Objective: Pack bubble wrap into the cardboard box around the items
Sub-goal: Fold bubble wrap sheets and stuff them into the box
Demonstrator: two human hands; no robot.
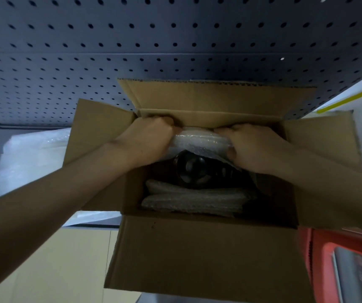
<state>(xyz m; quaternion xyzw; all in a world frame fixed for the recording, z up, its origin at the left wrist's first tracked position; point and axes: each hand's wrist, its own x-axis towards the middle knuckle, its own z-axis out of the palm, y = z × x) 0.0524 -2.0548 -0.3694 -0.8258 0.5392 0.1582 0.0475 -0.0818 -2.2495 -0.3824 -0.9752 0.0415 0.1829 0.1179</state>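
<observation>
Nearest of all are two bare arms, reaching forward into one open brown cardboard box (197,254). The box has four flaps and all four stand open. Just right of the near corner of the box sits one red plastic thing (346,265), too blurry to name.

Inside the box, on the near side, lie two folded pads of bubble wrap (195,200), one on top of the other, well short of the fingers. Just past them, between the pads and the fingers, sits one dark round shiny item (189,170). What it is cannot be told.

Next come the two hands. The left hand (147,141) and the right hand (254,145) each grip one end of a white roll of bubble wrap (199,142). The fingers of both hands are curled down over the far side of the roll, with their tips hidden, and the right thumb presses on its near side. The roll lies right under the fingers, against the far wall of the box and just above the dark item.

To the left of the left-hand fingers, outside the box, lies one pile of loose white bubble wrap (29,158) on the table (92,220).

Farthest away, behind the fingers, stands one grey board full of small holes (153,44). A yellow strip (350,99) shows far off to the right.
</observation>
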